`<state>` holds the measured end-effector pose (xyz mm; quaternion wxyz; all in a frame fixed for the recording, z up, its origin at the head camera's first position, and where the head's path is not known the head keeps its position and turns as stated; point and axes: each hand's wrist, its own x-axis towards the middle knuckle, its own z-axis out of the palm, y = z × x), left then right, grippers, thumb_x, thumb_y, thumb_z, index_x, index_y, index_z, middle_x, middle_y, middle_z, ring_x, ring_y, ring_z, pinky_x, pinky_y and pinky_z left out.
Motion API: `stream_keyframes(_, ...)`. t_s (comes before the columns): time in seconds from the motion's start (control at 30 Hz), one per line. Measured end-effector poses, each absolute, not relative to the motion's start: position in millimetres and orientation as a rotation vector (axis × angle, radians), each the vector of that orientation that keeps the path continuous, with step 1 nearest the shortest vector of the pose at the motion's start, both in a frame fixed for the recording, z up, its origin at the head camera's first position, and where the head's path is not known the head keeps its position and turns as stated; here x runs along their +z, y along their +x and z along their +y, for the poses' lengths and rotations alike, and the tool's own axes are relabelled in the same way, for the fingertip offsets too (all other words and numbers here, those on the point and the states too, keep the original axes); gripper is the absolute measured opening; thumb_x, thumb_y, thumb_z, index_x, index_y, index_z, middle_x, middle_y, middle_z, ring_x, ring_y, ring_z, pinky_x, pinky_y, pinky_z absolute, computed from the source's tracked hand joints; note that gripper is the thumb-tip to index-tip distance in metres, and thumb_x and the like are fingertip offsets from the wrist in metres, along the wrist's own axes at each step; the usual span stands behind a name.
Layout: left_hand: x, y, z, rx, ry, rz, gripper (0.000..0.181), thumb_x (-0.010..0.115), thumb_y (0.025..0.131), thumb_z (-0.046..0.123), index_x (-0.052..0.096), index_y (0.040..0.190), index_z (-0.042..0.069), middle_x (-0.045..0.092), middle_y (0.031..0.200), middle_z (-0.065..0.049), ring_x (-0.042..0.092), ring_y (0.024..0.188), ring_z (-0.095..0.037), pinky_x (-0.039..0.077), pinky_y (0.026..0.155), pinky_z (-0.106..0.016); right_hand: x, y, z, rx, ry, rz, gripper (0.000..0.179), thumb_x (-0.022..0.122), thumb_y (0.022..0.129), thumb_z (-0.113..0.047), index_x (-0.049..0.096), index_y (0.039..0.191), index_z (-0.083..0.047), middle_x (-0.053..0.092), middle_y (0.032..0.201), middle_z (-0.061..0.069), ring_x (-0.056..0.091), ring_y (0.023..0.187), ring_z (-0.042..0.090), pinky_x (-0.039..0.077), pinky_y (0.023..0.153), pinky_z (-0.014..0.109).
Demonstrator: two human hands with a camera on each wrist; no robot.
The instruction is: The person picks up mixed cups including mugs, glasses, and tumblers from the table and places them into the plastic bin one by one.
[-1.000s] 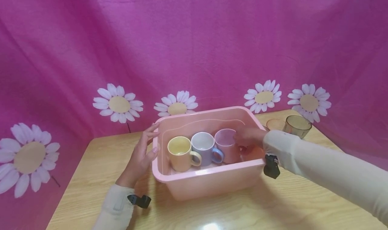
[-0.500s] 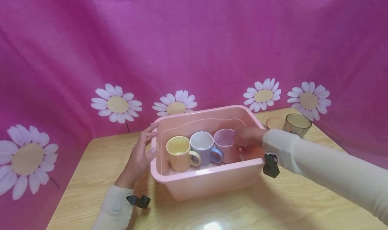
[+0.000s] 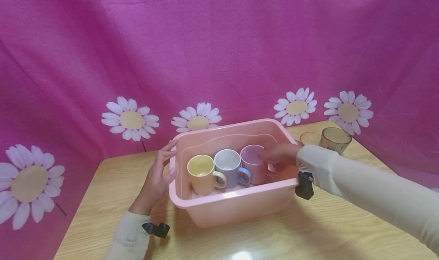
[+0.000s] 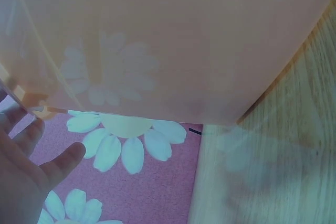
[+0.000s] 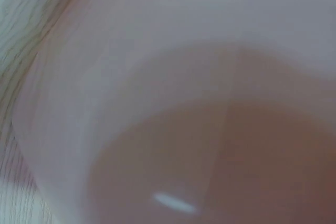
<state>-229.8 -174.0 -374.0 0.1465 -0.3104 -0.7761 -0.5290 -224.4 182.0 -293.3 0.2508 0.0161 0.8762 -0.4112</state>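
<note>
A pink plastic basin stands on the table, with three mugs upright inside in a row. From left to right they are a yellow mug, a grey-blue mug with a blue handle and a pink mug. My right hand reaches over the basin's right rim and holds the pink mug at its right side; its fingertips are partly hidden. At the left rim, my left hand rests with fairly straight, spread fingers. The left wrist view shows that hand beside the basin's outer wall.
Behind the right forearm, a smoky glass tumbler and an orange-tinted glass stand on the wooden table. A magenta curtain with daisies hangs behind the table. The basin wall fills the right wrist view.
The right hand and the pink mug have shifted very slightly left in the head view, along with the whole scene. The left hand stays at the rim.
</note>
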Motion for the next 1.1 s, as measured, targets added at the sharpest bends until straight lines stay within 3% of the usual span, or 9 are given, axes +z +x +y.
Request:
stream_keyframes(0.1,-373.7,-229.1,-173.5,-1.524,-0.889,-2.235,0.048,0.050,0.084,0.017,0.044,0.130,0.006,0.030,0.156,0.000,0.021,0.145,-0.023,0.025,0.107,-0.065,-293.2,-223.6,183.3,-1.163,0.073,2.363,0.042,0.058,0.091,-0.028,0.053,0.125,-0.004,0.045,0.100,0.012,0.043,0.096,0.029,0.041,0.085,0.042)
stream_keyframes(0.37,-374.7,-229.5,-174.5,-1.525,-0.894,-2.230,0.047,0.051,0.084,0.017,0.044,0.130,0.007,0.030,0.156,0.000,0.022,0.144,-0.022,0.025,0.106,-0.066,-298.7,-227.5,185.9,-1.240,-0.181,2.303,0.062,0.060,0.091,-0.041,0.040,0.140,-0.008,0.038,0.126,0.019,0.043,0.102,0.030,0.041,0.079,0.033)
stream_keyframes(0.43,-374.6,-229.6,-174.4,-1.525,-0.896,-2.227,0.048,0.051,0.084,0.016,0.044,0.130,0.007,0.030,0.156,-0.001,0.022,0.144,-0.023,0.025,0.106,-0.067,-299.6,-228.1,186.5,-1.254,-0.229,2.295,0.066,0.060,0.090,-0.044,0.039,0.142,-0.009,0.037,0.127,0.020,0.046,0.096,0.029,0.042,0.074,0.031)
stream_keyframes(0.6,-374.8,-230.4,-174.5,-1.525,-0.906,-2.223,0.048,0.050,0.084,0.016,0.044,0.130,0.007,0.030,0.155,-0.001,0.021,0.145,-0.024,0.025,0.106,-0.067,-297.3,-227.8,186.6,-1.283,-0.230,2.305,0.061,0.062,0.090,-0.038,0.040,0.138,-0.007,0.044,0.108,0.018,0.047,0.068,0.021,0.046,0.059,0.031)
stream_keyframes(0.63,-375.1,-230.7,-174.7,-1.523,-0.908,-2.223,0.048,0.050,0.084,0.016,0.044,0.131,0.007,0.030,0.156,-0.001,0.021,0.145,-0.024,0.025,0.106,-0.067,-297.1,-228.4,186.1,-1.293,-0.227,2.312,0.059,0.063,0.090,-0.036,0.041,0.136,-0.006,0.045,0.107,0.017,0.049,0.068,0.021,0.047,0.059,0.032)
stream_keyframes(0.77,-375.2,-230.5,-174.6,-1.512,-0.918,-2.219,0.047,0.049,0.085,0.016,0.044,0.130,0.007,0.030,0.155,-0.002,0.021,0.145,-0.023,0.026,0.107,-0.065,-298.2,-234.5,185.1,-1.304,-0.310,2.349,0.043,0.057,0.093,-0.025,0.049,0.127,0.002,0.051,0.082,0.015,0.047,0.050,0.016,0.044,0.047,0.030)
stream_keyframes(0.87,-375.2,-230.0,-174.4,-1.503,-0.912,-2.229,0.045,0.049,0.086,0.017,0.044,0.129,0.006,0.030,0.155,-0.001,0.021,0.145,-0.023,0.027,0.107,-0.064,-303.8,-244.3,187.2,-1.260,-0.459,2.462,0.036,0.051,0.093,-0.017,0.054,0.119,0.009,0.052,0.067,0.011,0.049,0.048,0.014,0.043,0.044,0.028)
stream_keyframes(0.93,-375.4,-229.8,-174.3,-1.503,-0.903,-2.238,0.044,0.049,0.086,0.018,0.044,0.129,0.006,0.030,0.155,0.001,0.022,0.145,-0.021,0.027,0.108,-0.063,-315.3,-258.4,192.8,-1.246,-0.618,2.598,0.031,0.052,0.090,-0.011,0.058,0.114,0.007,0.055,0.070,0.008,0.051,0.054,0.013,0.043,0.047,0.028)
stream_keyframes(1.1,-374.5,-229.9,-174.5,-1.497,-0.897,-2.238,0.043,0.049,0.086,0.017,0.044,0.128,0.005,0.030,0.155,0.001,0.020,0.145,-0.020,0.028,0.107,-0.064,-338.0,-290.4,203.2,-1.138,-0.978,2.966,0.024,0.063,0.082,-0.004,0.068,0.103,-0.012,0.061,0.077,-0.001,0.054,0.063,0.011,0.046,0.055,0.029)
